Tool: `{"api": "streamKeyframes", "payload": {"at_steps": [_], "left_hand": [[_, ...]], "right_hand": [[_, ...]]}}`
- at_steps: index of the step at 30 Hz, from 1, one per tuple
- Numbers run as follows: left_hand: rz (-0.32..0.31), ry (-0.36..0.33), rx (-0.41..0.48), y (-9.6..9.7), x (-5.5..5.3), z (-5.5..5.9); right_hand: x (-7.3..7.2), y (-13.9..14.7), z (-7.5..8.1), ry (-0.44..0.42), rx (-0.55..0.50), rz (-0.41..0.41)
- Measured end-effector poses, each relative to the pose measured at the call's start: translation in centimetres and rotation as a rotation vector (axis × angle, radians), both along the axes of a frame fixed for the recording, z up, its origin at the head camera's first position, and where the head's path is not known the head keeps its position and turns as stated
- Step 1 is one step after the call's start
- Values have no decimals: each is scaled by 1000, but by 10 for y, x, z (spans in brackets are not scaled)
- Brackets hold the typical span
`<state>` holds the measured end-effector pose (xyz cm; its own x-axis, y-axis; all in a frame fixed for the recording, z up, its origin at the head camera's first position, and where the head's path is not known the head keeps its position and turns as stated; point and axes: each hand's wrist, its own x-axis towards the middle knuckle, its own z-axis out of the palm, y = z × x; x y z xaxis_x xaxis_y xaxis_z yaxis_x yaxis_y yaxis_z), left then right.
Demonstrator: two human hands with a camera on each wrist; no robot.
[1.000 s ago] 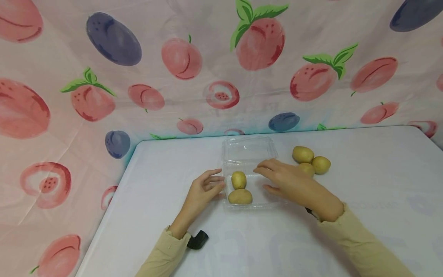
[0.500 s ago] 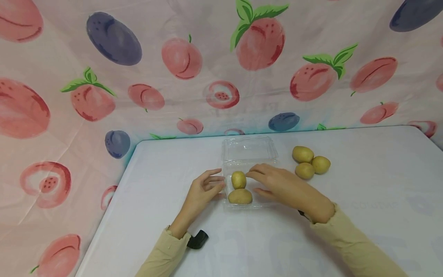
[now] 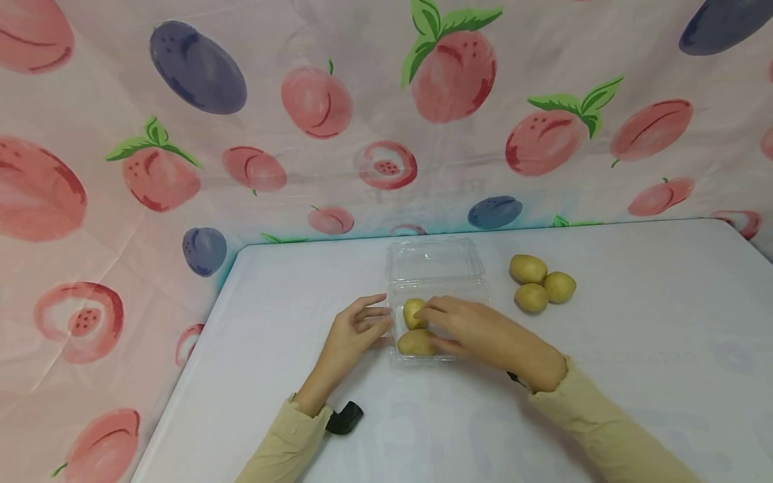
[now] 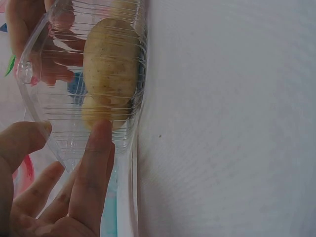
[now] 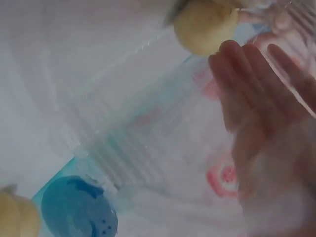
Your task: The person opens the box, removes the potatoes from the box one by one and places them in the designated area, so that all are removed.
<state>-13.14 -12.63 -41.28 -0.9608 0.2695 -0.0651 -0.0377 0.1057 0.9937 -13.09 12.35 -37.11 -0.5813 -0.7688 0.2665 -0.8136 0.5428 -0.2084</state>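
Note:
A clear plastic clamshell container (image 3: 471, 290) lies open, its lid (image 3: 435, 259) folded back. Two yellow potatoes sit in its left part: one behind (image 3: 411, 312), and one in front (image 3: 413, 343) lying crosswise. My left hand (image 3: 350, 332) rests its fingertips against the container's left side; in the left wrist view, straight fingers (image 4: 91, 173) press the ribbed wall, beyond which a potato (image 4: 111, 61) shows. My right hand (image 3: 483, 330) is over the container, its fingertips right at the rear potato and its thumb overlapping the front one. In the right wrist view its fingers (image 5: 256, 74) are nearly straight.
Three more potatoes (image 3: 529, 269) lie grouped on the white table (image 3: 640, 308), right of the container. A fruit-print cloth (image 3: 338, 168) hangs along the back and left. A black strap piece (image 3: 345, 418) sticks out by the left wrist.
My right hand has moved left and slightly nearer, from the container's right part to the two potatoes, uncovering the nearest of the three outside. My left hand and the container have stayed in place.

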Motion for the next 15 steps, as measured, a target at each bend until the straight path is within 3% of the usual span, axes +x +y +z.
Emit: {"api": "streamKeyframes", "payload": {"at_steps": [15], "left_hand": [[1,3,-13,0,0,0]], "right_hand": [[0,-10,-4,-83,22,24]]}}
